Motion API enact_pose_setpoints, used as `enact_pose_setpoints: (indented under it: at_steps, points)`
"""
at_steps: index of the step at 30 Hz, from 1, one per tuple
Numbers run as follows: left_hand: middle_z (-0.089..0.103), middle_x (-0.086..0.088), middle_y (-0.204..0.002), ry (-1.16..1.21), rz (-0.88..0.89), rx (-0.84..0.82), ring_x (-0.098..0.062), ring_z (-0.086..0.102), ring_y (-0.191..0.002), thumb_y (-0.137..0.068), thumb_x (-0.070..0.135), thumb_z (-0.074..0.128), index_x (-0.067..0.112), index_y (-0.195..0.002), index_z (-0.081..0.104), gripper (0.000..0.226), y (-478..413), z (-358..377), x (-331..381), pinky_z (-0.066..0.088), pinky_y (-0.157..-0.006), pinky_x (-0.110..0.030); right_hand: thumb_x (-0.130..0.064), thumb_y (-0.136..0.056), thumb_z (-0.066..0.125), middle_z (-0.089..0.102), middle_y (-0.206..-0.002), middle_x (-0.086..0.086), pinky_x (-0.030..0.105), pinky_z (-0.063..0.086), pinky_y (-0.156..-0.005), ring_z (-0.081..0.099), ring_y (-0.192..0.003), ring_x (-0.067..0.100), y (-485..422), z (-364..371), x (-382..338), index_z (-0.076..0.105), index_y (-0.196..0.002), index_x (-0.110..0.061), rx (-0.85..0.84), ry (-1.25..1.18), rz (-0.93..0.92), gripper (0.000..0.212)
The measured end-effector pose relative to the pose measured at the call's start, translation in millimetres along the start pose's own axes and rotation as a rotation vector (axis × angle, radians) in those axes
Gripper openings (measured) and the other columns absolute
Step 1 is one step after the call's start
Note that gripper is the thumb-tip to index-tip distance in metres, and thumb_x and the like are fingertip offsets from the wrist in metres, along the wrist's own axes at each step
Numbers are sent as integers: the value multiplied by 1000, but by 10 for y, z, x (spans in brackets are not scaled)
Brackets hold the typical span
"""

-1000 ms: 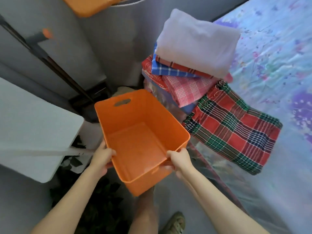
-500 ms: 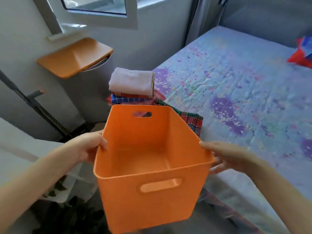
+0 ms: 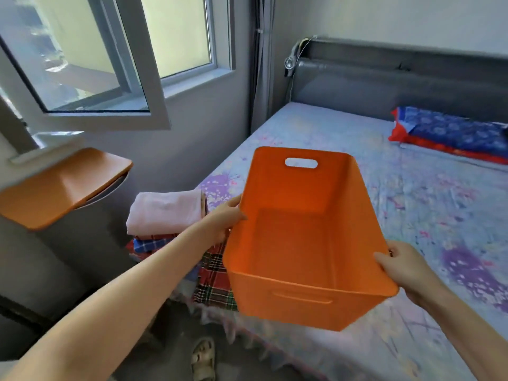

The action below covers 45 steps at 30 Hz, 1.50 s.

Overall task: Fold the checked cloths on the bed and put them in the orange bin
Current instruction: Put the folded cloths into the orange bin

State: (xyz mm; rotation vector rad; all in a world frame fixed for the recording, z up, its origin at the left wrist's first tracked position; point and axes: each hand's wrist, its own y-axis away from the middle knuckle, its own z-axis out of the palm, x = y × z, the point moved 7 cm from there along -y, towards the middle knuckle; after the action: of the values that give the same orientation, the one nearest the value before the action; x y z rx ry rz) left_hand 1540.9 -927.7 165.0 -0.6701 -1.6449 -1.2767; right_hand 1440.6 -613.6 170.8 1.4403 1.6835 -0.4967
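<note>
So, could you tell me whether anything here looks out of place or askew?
Slightly: the red-and-green checked cloth sprawls from the stack to the edge of the bed. The orange bin, gripped by left hand and right hand, tilts and is empty. Nothing spilled or damaged.

Orange bin (image 3: pixel 291 188) above the bed (image 3: pixel 412 202), left hand (image 3: pixel 225 220) and right hand (image 3: pixel 398 266) on opposite rims, checked cloths (image 3: pixel 214 276) just left.
</note>
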Motion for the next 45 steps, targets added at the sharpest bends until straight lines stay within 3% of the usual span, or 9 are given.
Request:
enact_pose_setpoints:
  at_steps: [5,10,15,20,25,30,33,38,45]
  points:
    - [66,-8,-115,47,54,-39,-26,67,-95,-97,24,49,20,-130,49,33,-1087,-422,506,55,-75,-40,3,-88,44,31,-56,8,32,18,-56,28,-54,19,-943,673,-267,29,-60,-13,231,-105,-9,35]
    - [62,-6,-119,-73,27,14,-24,66,-95,-95,25,52,15,-133,43,40,-2251,-1232,859,56,-70,-34,-5,-94,44,47,-62,11,30,27,-53,41,-55,24,-1914,1595,-673,51,-75,-1,323,-97,52,21]
    - [48,-2,-140,-165,-44,54,-26,55,-118,-86,46,54,24,-142,35,63,-3490,-2280,777,43,-101,-49,-7,-96,43,51,-66,1,27,31,-50,46,-57,17,-2694,2638,-1129,52,-78,-15,332,-130,58,22]
    - [62,-5,-120,-49,-131,95,-23,65,-97,-97,35,46,20,-135,45,41,-3983,-2896,617,52,-79,-39,-10,-99,39,48,-68,-6,18,33,-48,44,-56,8,-3203,3479,-1324,51,-87,-16,263,-166,107,19]
    - [60,0,-89,1,-207,159,-19,58,-79,-98,35,44,27,-89,56,16,-4375,-3340,359,40,-76,-41,-7,-97,38,50,-70,-4,28,37,-56,42,-57,10,-3623,4177,-1316,51,-84,-15,222,-169,170,21]
    - [58,-3,-122,-55,-299,108,-25,58,-102,-95,45,45,28,-129,47,38,-4620,-3578,-23,45,-89,-50,-11,-100,37,54,-82,-4,24,44,-63,52,-69,11,-3748,4525,-1233,47,-92,-16,176,-94,219,14]
    - [42,-1,-145,-96,-244,180,-29,48,-124,-97,38,45,28,-145,31,51,-4642,-3653,-78,38,-103,-53,-21,-101,37,51,-87,-11,22,43,-69,51,-75,5,-3681,4526,-1256,51,-104,-17,66,-77,186,14]
    - [55,-4,-131,-513,129,477,-20,53,-114,-88,21,53,17,-132,49,44,-4439,-3451,306,43,-97,-39,-35,-97,44,59,-123,-5,35,46,-93,55,-112,16,-3317,3762,-526,51,-130,-17,163,-105,406,38]
    - [65,-6,-109,-877,565,39,-27,57,-105,-83,10,62,11,-103,67,21,-4176,-1694,475,40,-86,-35,-3,-79,55,51,-135,17,36,41,-95,51,-119,33,-1954,2966,1247,37,-140,-5,93,86,1028,64]
